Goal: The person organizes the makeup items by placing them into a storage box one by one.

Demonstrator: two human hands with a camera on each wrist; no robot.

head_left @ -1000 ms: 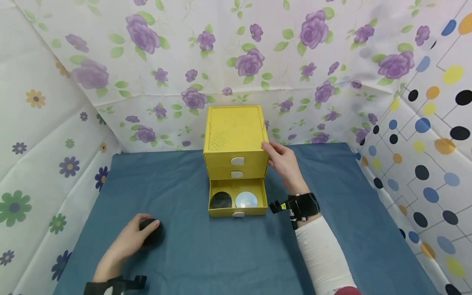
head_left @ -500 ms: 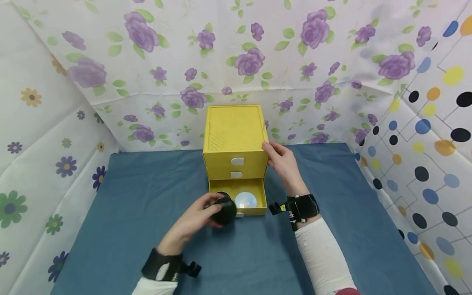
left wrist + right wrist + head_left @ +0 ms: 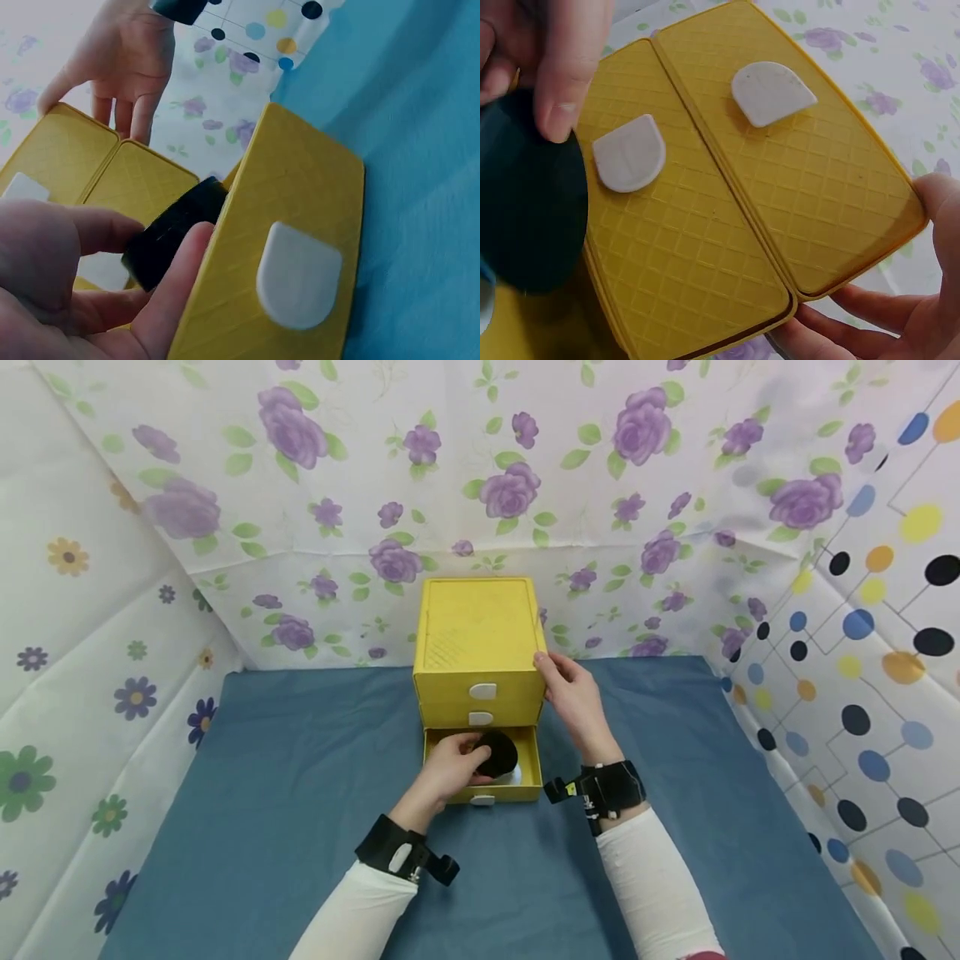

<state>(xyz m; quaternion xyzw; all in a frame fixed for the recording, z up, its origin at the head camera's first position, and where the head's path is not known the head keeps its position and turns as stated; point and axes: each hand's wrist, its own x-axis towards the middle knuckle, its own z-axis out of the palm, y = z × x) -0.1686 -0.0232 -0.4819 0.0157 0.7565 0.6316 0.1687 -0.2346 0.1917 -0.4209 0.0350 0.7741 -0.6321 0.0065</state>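
My left hand point(image 3: 448, 767) pinches a round black disc point(image 3: 497, 755), thick at its edge, between thumb and fingers. It holds the disc over the pulled-out bottom drawer point(image 3: 517, 793) of a yellow drawer cabinet point(image 3: 480, 627). In the left wrist view the black disc point(image 3: 176, 232) is tilted behind the drawer front point(image 3: 300, 180). Part of a white disc point(image 3: 516, 776) shows in the drawer beneath it; the drawer's left part is hidden by my hand. My right hand point(image 3: 579, 702) grips the cabinet's right front edge, thumb point(image 3: 939, 196) in front and fingers along the side.
Two upper drawers with white tabs point(image 3: 482, 691) are closed. The cabinet stands on a blue cloth point(image 3: 322, 727) near the flowered back sheet point(image 3: 330, 468). A dotted sheet point(image 3: 862, 693) hangs at the right, and another flowered sheet point(image 3: 90, 652) at the left.
My left hand has carried the black disc from the cloth at the left, rightward to the open drawer. It now covers the other black disc seen there earlier. My right hand stays on the cabinet.
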